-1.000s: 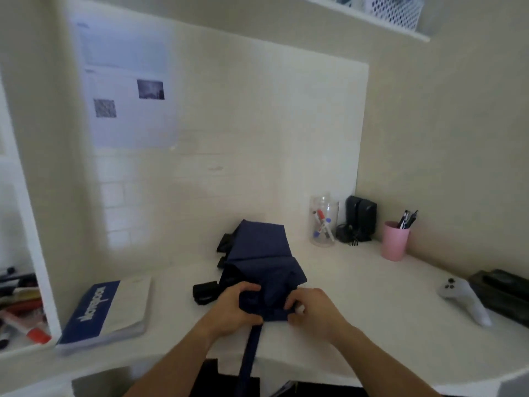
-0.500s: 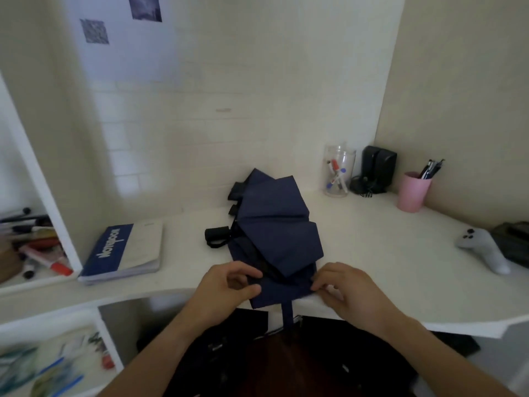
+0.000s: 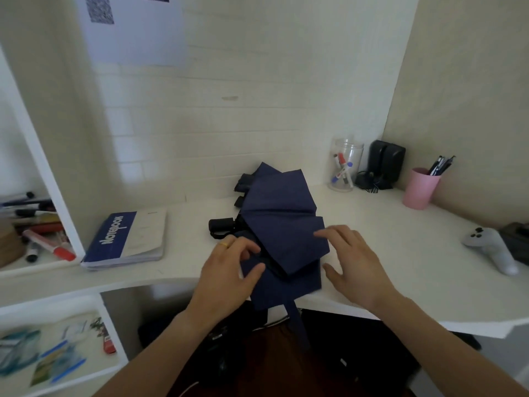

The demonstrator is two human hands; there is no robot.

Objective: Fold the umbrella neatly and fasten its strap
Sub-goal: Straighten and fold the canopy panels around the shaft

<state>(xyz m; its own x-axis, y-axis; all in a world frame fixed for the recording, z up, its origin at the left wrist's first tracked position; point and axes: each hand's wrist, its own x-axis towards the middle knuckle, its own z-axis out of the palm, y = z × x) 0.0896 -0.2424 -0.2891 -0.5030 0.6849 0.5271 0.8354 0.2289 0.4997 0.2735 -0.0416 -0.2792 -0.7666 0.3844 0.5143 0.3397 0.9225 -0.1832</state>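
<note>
A navy blue folding umbrella (image 3: 282, 213) lies on the white desk (image 3: 400, 253), its canopy flaps fanned out in loose overlapping folds. Its black handle (image 3: 221, 224) sticks out to the left. A navy strap (image 3: 297, 325) hangs down over the desk's front edge. My left hand (image 3: 229, 270) pinches the lower left flap, thumb on top of the fabric. My right hand (image 3: 355, 265) hovers at the canopy's right edge, fingers spread, fingertips touching the cloth.
A blue and white notebook (image 3: 128, 239) lies left of the umbrella. At the back right stand a clear jar of markers (image 3: 343, 167), black speakers (image 3: 385, 164) and a pink pen cup (image 3: 419, 187). A white controller (image 3: 492, 250) rests far right. Shelves with markers are at left.
The view has tilted down. The umbrella has been pulled closer to the desk's front edge. My right hand has let go of the lower hem and opened beside the canopy.
</note>
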